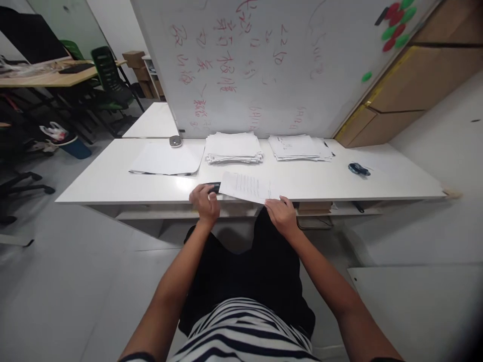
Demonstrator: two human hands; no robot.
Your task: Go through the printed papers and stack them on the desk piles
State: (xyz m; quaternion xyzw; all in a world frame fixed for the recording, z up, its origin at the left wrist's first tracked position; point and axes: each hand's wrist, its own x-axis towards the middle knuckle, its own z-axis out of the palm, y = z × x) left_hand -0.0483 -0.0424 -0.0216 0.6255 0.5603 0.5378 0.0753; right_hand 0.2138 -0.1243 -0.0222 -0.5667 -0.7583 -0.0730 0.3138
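Note:
My left hand (205, 205) is closed around a black stapler (215, 187), whose end meets the left edge of some printed paper (245, 186). Lines of text run across the sheet, which lies tilted at the front edge of the white desk (158, 191). With fingers and thumb my right hand (282, 213) pinches the paper's lower right corner. Whether it is one sheet or a few I cannot tell. Behind it lie a thick paper stack (234, 147) and, to its right, a second paper stack (298, 147).
At the left of the desk are flat white sheets (166, 158) with a round grey object (175, 141) at their back edge. A dark tape-dispenser-like object (358, 169) sits at the right. A whiteboard (241, 65) and cardboard boxes (418, 80) stand behind.

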